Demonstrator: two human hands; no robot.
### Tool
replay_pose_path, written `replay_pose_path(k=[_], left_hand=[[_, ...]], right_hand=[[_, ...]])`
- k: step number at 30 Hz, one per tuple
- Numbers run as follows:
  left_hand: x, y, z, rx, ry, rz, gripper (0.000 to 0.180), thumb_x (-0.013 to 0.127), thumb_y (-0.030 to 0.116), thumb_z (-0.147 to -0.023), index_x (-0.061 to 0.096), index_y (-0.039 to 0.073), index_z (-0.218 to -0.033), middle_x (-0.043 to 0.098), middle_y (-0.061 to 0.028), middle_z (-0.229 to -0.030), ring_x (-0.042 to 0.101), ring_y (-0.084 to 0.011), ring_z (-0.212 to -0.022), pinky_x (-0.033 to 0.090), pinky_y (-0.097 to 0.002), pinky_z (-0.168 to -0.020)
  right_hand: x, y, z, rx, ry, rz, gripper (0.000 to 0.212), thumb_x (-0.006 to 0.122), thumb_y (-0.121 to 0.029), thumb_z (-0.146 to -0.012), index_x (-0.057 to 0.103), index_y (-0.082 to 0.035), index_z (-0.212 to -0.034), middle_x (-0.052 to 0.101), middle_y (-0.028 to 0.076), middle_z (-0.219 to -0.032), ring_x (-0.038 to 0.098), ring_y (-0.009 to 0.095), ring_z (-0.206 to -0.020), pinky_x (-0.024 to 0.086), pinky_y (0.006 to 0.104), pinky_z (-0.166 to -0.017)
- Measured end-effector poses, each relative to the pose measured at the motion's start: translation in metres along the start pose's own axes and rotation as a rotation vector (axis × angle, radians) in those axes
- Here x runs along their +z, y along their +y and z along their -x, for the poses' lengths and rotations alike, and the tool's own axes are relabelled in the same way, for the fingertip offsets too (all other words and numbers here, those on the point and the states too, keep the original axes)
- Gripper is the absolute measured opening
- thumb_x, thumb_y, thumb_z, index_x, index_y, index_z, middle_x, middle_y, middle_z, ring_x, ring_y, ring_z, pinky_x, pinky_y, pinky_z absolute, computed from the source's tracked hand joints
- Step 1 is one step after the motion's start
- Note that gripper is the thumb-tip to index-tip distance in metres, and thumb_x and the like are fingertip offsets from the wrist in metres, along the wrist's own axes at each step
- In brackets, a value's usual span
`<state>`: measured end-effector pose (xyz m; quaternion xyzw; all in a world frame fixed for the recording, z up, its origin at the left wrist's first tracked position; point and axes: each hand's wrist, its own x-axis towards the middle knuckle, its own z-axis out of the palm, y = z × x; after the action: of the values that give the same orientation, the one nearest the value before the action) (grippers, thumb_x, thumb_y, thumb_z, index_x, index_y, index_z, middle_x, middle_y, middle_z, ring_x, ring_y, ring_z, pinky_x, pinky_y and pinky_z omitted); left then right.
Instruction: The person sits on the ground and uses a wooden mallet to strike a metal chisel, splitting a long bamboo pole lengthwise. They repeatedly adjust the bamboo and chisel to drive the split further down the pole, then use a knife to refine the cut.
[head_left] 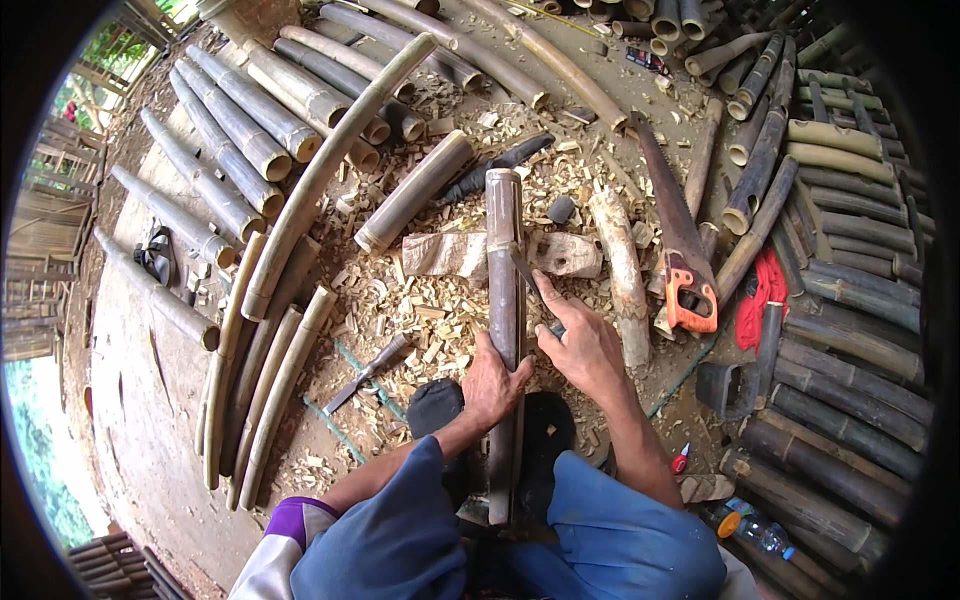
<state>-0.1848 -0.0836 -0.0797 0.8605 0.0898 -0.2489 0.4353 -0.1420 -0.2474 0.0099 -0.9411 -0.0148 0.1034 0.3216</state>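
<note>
A bamboo pole lies lengthwise between my knees, its far end propped across a pale wooden block. My left hand is wrapped round the pole's near half, thumb over the top. In my right hand is a narrow dark-bladed tool, its tip touching the pole's right side above the block. My right index finger stretches along the blade; most of the handle is hidden in the palm. Wood chips surround the block. A chisel lies on the ground left of my left hand.
Right of the block are a pale log and a handsaw with an orange handle. Bamboo lengths lie at the left; stacked bamboo lines the right. A short bamboo piece and a plastic bottle lie nearby.
</note>
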Motion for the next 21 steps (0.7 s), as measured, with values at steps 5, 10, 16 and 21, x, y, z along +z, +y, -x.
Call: replay_pose_path(k=[5,10,16,21], left_hand=[[0.000,0.000,-0.002,-0.026,-0.022,-0.001,0.063,0.076,0.039,-0.090,0.038,-0.002,-0.118,0.068,-0.0313,-0.098,0.069,-0.0490,-0.092,0.054,-0.0543,-0.082],[0.001,-0.001,-0.003,-0.001,0.001,-0.009,0.064,0.077,0.038,-0.089,0.039,-0.003,-0.118,0.067,-0.0305,-0.101,0.070,-0.0473,-0.093,0.054,-0.0537,-0.081],[-0.001,0.007,-0.003,-0.047,-0.033,0.021,0.070,0.076,0.047,-0.089,0.041,-0.004,-0.122,0.068,-0.0300,-0.102,0.071,-0.0460,-0.095,0.055,-0.0526,-0.083],[0.000,0.007,-0.004,-0.061,-0.009,-0.003,0.069,0.075,0.047,-0.089,0.041,-0.004,-0.122,0.067,-0.0312,-0.105,0.071,-0.0461,-0.097,0.054,-0.0530,-0.084]], right_hand=[[-0.003,-0.003,-0.002,0.066,-0.043,0.033,0.075,0.073,-0.019,-0.091,0.046,-0.024,-0.161,0.069,0.022,-0.096,0.071,0.039,-0.084,0.058,0.0479,-0.077],[0.014,-0.004,-0.007,0.081,0.006,-0.023,0.075,0.073,-0.018,-0.092,0.044,-0.020,-0.161,0.074,0.024,-0.106,0.073,0.037,-0.087,0.058,0.0439,-0.080],[0.030,-0.027,-0.020,0.236,0.043,-0.148,0.071,0.069,-0.020,-0.093,0.046,-0.013,-0.159,0.073,0.029,-0.106,0.075,0.041,-0.089,0.059,0.0459,-0.081],[0.027,-0.028,-0.031,0.225,0.065,-0.178,0.069,0.068,-0.022,-0.091,0.049,-0.009,-0.156,0.073,0.031,-0.105,0.075,0.043,-0.093,0.059,0.0476,-0.084]])
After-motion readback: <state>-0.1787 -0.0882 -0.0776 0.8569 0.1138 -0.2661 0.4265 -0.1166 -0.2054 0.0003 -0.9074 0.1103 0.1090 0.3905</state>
